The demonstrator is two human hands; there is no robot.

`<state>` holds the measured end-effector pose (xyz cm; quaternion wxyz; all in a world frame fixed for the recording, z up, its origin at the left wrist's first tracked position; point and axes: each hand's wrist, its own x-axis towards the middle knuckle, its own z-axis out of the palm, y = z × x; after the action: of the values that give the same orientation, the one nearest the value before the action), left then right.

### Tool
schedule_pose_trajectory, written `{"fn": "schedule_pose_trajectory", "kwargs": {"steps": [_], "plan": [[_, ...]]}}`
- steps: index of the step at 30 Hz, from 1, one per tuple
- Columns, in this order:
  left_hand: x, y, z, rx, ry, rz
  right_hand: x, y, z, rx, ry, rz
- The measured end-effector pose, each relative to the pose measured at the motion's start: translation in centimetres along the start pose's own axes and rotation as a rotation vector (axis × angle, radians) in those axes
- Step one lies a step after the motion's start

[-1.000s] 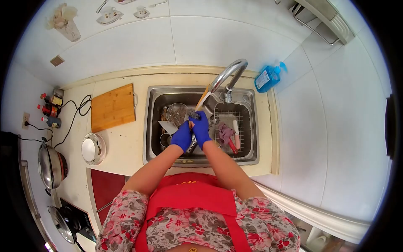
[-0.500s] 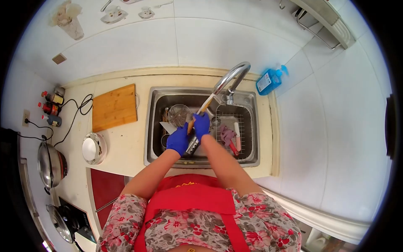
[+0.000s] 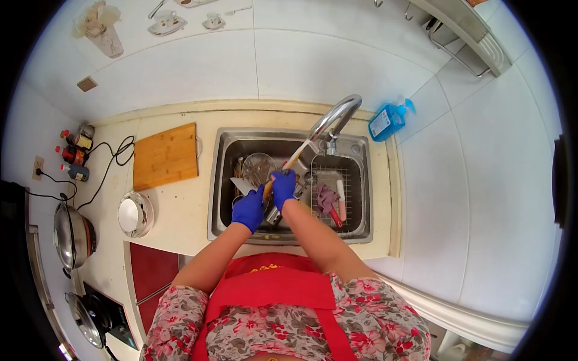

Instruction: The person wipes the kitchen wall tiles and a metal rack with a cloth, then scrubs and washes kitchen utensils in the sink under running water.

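Both my hands wear blue rubber gloves and are over the steel sink (image 3: 220, 180). My left hand (image 3: 248, 210) is closed around the lower end of a long wooden utensil (image 3: 293, 160). Higher up, my right hand (image 3: 283, 185) grips the same utensil, hiding its middle. The utensil slants up toward the faucet (image 3: 337, 117), and a stream of water meets its upper end. What its head looks like I cannot make out. Behind my hands, a glass bowl (image 3: 259, 167) sits in the sink. Below them lies a perforated metal piece (image 3: 274, 215), partly covered.
In the sink's right side, a wire rack (image 3: 329, 174) bears a purple cloth (image 3: 327, 197) and a red-handled tool (image 3: 336, 216). A blue soap bottle (image 3: 386, 123) stands at the back right corner. Left are a cutting board (image 3: 165, 156) and stacked bowls (image 3: 133, 215).
Both hands have shifted slightly down and left with the wooden utensil still in them. The view has tilted a little.
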<state>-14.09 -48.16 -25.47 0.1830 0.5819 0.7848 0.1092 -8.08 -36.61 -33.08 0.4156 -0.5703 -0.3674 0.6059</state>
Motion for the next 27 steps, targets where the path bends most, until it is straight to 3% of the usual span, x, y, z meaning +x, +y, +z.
{"fn": "schedule_pose_trajectory", "kwargs": {"steps": [3, 5, 6, 8, 10, 14, 15, 16, 17, 19, 23, 25, 26, 27], "plan": [[-0.5, 0.6, -0.6, 0.009, 0.002, -0.001, 2.6, -0.6, -0.6, -0.033, -0.012, -0.049], [-1.3, 0.7, -1.7, -0.018, -0.017, 0.012, 6.0, -0.6, -1.2, -0.127, 0.149, -0.1], [-1.9, 0.5, -2.0, -0.043, -0.033, 0.023, 7.6, -1.3, -2.6, -0.131, 0.031, 0.108], [-2.9, -0.1, -1.6, -0.073, 0.01, 0.043, 10.7, -0.6, -4.0, -0.133, -0.095, 0.317], [-3.0, -0.9, -1.1, -0.108, 0.049, 0.071, 12.7, 1.4, -4.2, 0.075, -0.002, -0.074], [-2.9, -3.8, 1.0, -0.472, -0.007, 0.056, 10.2, -1.8, -5.2, 0.224, -0.073, -0.09], [-3.0, -4.4, 1.2, -0.612, -0.059, 0.041, 11.8, -0.3, -5.6, 0.201, -0.185, -0.102], [-3.3, -3.9, -1.0, -0.792, -0.262, -0.173, 12.4, 0.1, -5.5, 0.179, -0.297, -0.115], [-3.5, -4.0, -1.9, -0.794, -0.257, -0.177, 12.8, 0.6, -5.2, 0.177, -0.303, -0.113], [-4.3, -4.6, -3.1, -1.2, -0.451, -0.442, 11.5, 0.0, -4.0, -0.001, -0.302, -0.025], [-3.8, -5.2, -2.9, -1.107, -0.388, -0.426, 4.3, -4.7, -1.4, -0.042, -0.155, -0.085], [-3.0, -4.6, -2.7, -0.985, -0.385, -0.388, 3.8, -5.1, -2.0, 0.05, 0.007, -0.144], [-2.6, -4.3, -2.6, -0.864, -0.375, -0.354, 9.8, 0.9, -3.9, -0.331, 0.063, -0.732], [-2.4, -3.9, -2.4, -0.866, -0.377, -0.347, 9.8, -0.5, -5.2, -0.335, 0.068, -0.736]]}}
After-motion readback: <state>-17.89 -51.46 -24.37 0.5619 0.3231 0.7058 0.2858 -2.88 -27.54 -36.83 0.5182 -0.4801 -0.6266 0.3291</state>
